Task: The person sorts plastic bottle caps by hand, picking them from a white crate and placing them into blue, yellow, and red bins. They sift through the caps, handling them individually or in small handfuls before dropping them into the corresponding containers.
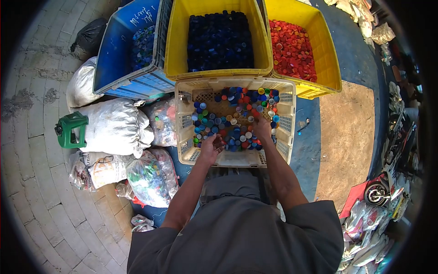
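Loose plastic bottle caps [211, 122] in blue, red, white, green and yellow lie in a white slatted crate [235, 160] in front of me. My left hand [212, 148] is over the crate's near left part, its fingers curled inward; what they hold, if anything, is too small to make out. Deeper in, right of the middle, my right hand [262, 129] points down among the caps. Its fingers are pressed together at a red bottle cap [255, 113]. The brown crate floor shows between the piles.
Beyond the crate stand a blue bin [109, 59] of pale blue caps, a yellow bin [178, 41] of dark blue caps and another yellow bin [326, 50] of red caps. Stuffed sacks [112, 128] and a green jerrycan [73, 130] are left. Brown board [346, 137] lies right.
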A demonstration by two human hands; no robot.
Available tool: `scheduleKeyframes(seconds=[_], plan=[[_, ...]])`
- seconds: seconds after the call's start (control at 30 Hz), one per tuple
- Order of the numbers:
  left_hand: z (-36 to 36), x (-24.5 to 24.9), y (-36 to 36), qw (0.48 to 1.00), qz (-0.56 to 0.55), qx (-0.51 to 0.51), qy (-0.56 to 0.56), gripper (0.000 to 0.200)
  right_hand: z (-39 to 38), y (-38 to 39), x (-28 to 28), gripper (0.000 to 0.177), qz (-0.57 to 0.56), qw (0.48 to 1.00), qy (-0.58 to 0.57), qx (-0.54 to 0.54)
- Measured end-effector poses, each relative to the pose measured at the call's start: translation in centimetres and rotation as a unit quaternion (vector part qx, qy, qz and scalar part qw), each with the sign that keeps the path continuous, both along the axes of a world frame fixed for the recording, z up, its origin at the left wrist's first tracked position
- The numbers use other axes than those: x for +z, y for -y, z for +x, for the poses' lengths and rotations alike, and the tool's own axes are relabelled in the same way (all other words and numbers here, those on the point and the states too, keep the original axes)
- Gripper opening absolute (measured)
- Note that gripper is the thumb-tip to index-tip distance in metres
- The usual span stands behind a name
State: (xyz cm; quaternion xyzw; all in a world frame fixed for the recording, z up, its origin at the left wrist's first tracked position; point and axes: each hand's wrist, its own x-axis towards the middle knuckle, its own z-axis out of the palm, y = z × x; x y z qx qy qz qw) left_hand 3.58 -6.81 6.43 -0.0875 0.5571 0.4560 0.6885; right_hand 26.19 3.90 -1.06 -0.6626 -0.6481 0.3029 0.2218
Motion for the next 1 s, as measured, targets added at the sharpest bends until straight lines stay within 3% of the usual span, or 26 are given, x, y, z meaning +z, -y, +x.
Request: scheduleKeyframes(seconds=[0.23,0.33,0.53,0.67,0.87,1.0], plan=[[1.0,0.1,-0.9,0.999,-0.004,-0.051,-0.016,0.018,-1.5,-0.7,2.0,0.022,0.065,0.991,0.107,0.056],[0.5,0.0,-0.4,0.998,-0.011,-0.058,-0.022,0.017,-1.8,-1.0,1.2,0.024,0.055,0.99,0.1,0.087],[-0.5,-0.4,-0.4,0.998,-0.013,-0.058,-0.027,0.016,-1.4,-1.3,-0.4,0.028,-0.03,0.997,0.049,0.046],[0.0,-0.9,-1.5,0.998,-0.012,-0.061,-0.021,0.016,-0.4,-1.2,-2.2,0.03,-0.029,0.998,-0.051,0.012],[1.4,-2.1,-4.1,0.991,0.019,-0.106,-0.081,0.015,-0.2,-1.1,1.0,0.03,-0.088,0.971,-0.208,-0.076],[3.1,-3.5,-7.4,0.918,0.065,-0.228,-0.318,0.023,1.0,0.7,2.1,0.033,-0.164,0.91,-0.33,-0.191]])
